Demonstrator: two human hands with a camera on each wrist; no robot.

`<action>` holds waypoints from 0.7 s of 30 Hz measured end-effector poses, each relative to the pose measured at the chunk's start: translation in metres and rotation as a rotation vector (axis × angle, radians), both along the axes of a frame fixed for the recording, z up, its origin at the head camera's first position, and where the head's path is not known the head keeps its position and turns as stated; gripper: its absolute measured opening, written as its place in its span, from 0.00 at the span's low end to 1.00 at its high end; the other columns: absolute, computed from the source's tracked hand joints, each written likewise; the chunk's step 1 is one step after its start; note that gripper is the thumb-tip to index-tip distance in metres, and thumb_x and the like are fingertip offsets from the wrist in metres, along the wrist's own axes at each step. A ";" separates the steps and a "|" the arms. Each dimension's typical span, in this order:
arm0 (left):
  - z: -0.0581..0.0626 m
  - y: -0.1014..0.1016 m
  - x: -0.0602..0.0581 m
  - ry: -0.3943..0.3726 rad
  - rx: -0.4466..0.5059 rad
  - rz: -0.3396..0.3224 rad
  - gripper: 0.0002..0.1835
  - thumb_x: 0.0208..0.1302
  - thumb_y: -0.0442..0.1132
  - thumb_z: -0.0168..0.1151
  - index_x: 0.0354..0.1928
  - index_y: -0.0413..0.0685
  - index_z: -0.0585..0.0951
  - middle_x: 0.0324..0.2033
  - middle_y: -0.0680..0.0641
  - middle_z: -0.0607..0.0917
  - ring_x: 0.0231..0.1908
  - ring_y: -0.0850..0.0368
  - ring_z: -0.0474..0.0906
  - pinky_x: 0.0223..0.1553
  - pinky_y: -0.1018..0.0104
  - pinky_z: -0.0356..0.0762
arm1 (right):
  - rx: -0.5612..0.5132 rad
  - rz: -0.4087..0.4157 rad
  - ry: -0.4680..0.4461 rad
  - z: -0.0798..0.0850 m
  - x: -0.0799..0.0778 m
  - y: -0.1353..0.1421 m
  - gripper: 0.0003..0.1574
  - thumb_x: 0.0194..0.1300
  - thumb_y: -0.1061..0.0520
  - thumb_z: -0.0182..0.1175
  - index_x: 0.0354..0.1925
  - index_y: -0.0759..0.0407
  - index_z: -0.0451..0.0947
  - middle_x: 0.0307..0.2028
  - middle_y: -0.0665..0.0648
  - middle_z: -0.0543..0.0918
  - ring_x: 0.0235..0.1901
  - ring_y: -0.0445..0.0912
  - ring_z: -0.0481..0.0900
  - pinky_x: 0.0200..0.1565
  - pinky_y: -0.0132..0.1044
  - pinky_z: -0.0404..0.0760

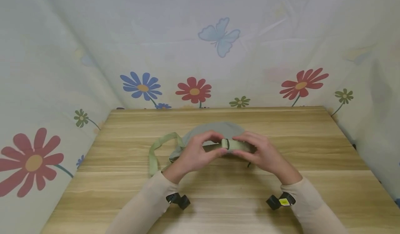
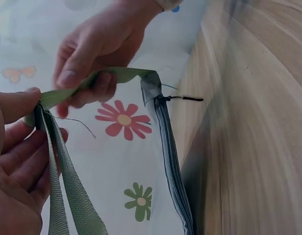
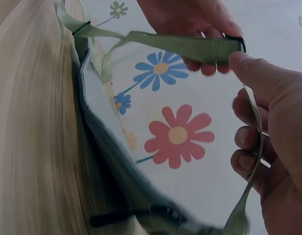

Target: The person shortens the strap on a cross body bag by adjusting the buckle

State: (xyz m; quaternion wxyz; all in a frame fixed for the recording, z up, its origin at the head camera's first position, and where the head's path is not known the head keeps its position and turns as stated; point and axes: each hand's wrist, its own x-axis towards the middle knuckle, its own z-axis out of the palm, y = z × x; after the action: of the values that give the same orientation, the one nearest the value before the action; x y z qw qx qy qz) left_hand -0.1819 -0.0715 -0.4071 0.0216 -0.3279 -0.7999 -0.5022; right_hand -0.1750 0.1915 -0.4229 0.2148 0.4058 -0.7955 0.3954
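A grey-green waist bag [image 1: 215, 127] lies on the table with its light green webbing strap [image 1: 152, 156] looping out to the left. My left hand [image 1: 197, 152] pinches the strap between thumb and fingers, close to a dark strap slider [image 1: 227, 144]. On the slider's other side, my right hand [image 1: 265, 152] pinches the strap too. In the right wrist view the slider [image 3: 243, 45] sits at the right thumb tip, and the strap runs down past the curled right fingers [image 3: 246, 137]. Two strap layers [image 2: 67, 186] hang below the left hand in the left wrist view.
A wood-grain table [image 1: 312, 140] carries the bag. White cloth with printed flowers and a butterfly [image 1: 220, 36] surrounds it at the back and sides. A dark zipper pull [image 2: 187, 99] sticks out from the bag's end. Each wrist wears a small black camera [image 1: 179, 201].
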 end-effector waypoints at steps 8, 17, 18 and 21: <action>0.000 -0.003 -0.001 -0.003 0.023 0.023 0.15 0.68 0.39 0.78 0.54 0.46 0.87 0.50 0.47 0.91 0.54 0.51 0.87 0.60 0.50 0.87 | -0.009 -0.031 -0.026 -0.002 0.001 0.005 0.20 0.65 0.61 0.78 0.55 0.57 0.87 0.40 0.51 0.84 0.35 0.37 0.73 0.35 0.26 0.72; -0.003 0.000 -0.001 -0.074 0.081 -0.011 0.18 0.68 0.35 0.77 0.57 0.43 0.85 0.53 0.44 0.89 0.58 0.49 0.87 0.60 0.63 0.86 | -0.040 -0.037 0.082 -0.005 -0.001 -0.005 0.26 0.79 0.39 0.59 0.52 0.59 0.87 0.37 0.51 0.82 0.31 0.36 0.70 0.32 0.25 0.68; -0.003 0.000 -0.002 -0.069 0.080 -0.015 0.18 0.67 0.35 0.77 0.57 0.43 0.85 0.53 0.43 0.89 0.57 0.49 0.87 0.60 0.63 0.86 | -0.044 -0.040 0.087 -0.006 -0.001 -0.005 0.27 0.79 0.39 0.58 0.52 0.59 0.87 0.37 0.51 0.83 0.31 0.37 0.71 0.32 0.25 0.68; -0.003 0.001 -0.002 -0.042 0.049 -0.024 0.19 0.68 0.36 0.76 0.59 0.44 0.85 0.54 0.44 0.90 0.57 0.50 0.87 0.60 0.59 0.87 | -0.053 -0.039 0.100 -0.006 -0.002 -0.007 0.27 0.80 0.39 0.57 0.52 0.60 0.87 0.38 0.52 0.85 0.32 0.38 0.73 0.33 0.26 0.70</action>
State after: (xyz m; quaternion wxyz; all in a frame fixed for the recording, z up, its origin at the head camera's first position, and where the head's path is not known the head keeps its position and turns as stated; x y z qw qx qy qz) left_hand -0.1841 -0.0703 -0.4098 0.0066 -0.3262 -0.7837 -0.5286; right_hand -0.1766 0.1843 -0.4285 0.2728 0.4036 -0.7807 0.3913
